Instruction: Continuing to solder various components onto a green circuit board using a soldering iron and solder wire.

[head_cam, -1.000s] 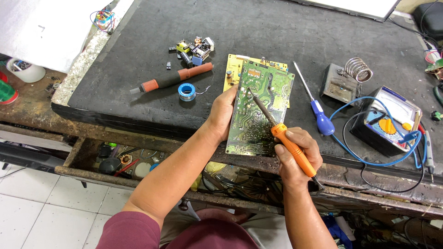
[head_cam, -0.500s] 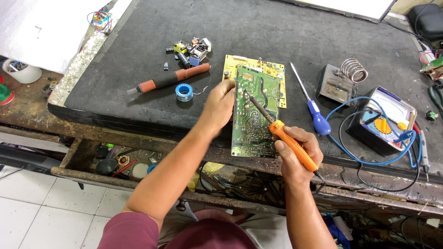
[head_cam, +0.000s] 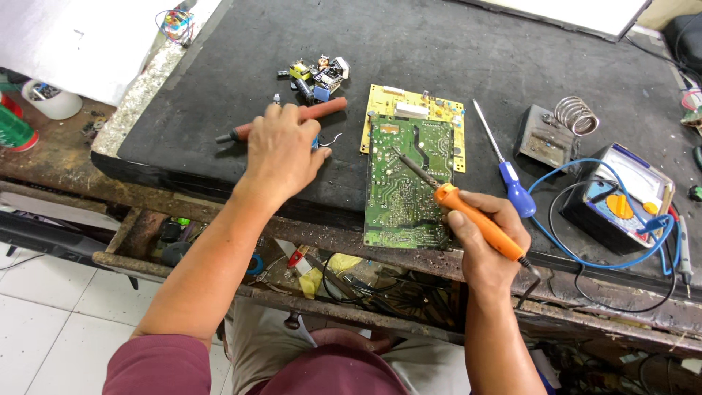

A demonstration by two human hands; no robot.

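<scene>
Leaving the green circuit board (head_cam: 404, 183), the left hand (head_cam: 281, 150) is now reaching to 9 o'clock, fingers curling over the red desoldering pump (head_cam: 325, 110); whether they are gripping it I cannot tell. The right hand (head_cam: 488, 238) is clasping the orange soldering iron (head_cam: 475, 223), its long axis pointing toward 10 o'clock, tip touching the board, which is overhanging the counter (head_cam: 219, 66) edge. Open mat is lying at 12 o'clock.

The soldering iron (head_cam: 468, 216), orange-handled with a thin dark metal shaft, slants from lower right up to centre frame, its tip resting on the green board (head_cam: 406, 183). That board lies flat, solder side up, its top edge overlapping a yellow board (head_cam: 417, 110) above it. The red-brown tool (head_cam: 322, 111) lies nearly level at upper centre-left, partly covered.
</scene>
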